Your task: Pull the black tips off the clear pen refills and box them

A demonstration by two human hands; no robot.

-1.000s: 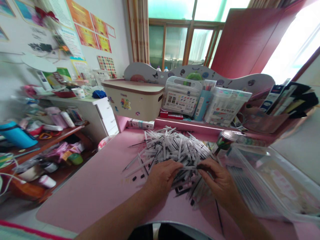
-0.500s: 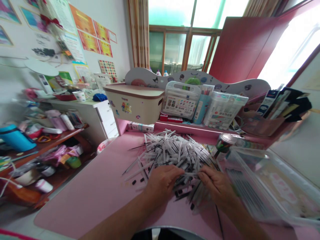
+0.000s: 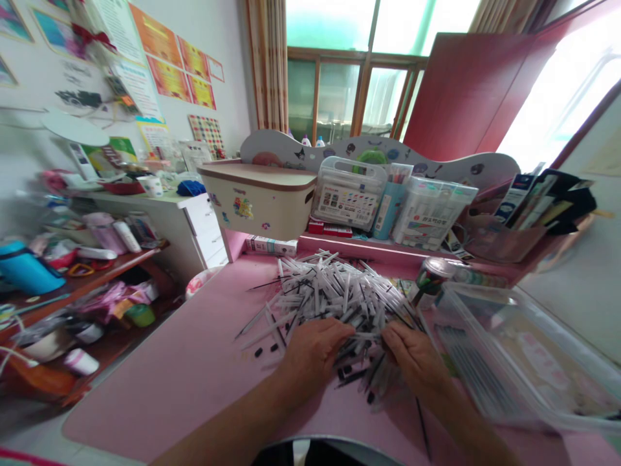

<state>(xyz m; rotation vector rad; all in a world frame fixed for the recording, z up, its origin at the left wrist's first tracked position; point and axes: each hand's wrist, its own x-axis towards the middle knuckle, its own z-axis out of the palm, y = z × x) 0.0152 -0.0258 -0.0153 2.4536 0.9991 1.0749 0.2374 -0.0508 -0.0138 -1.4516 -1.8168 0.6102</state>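
Note:
My left hand [image 3: 315,349] and my right hand [image 3: 412,353] face each other over the front of a heap of pen parts [image 3: 334,285]. A thin whitish pen barrel [image 3: 367,336] stretches between them, its two ends pinched by my fingertips. The heap is made of many translucent barrels with dark thin rods among them. Small black caps [image 3: 259,353] lie left of my left hand, and more dark pieces [image 3: 350,378] lie between my wrists. Beyond my right hand, a clear plastic box [image 3: 449,343] holds a row of grey pens [image 3: 473,362].
The pink desk [image 3: 160,382] carries all this. A can [image 3: 434,275] stands behind the box. On the raised shelf are a lidded beige bin [image 3: 264,207], a clear marker case [image 3: 349,200], another marker box [image 3: 431,210] and a pen holder [image 3: 504,233]. A cluttered rack [image 3: 136,259] stands at left.
The view has shifted slightly. Both hands keep the barrel pinched between them, with the right fingertips a little more closed around its end.

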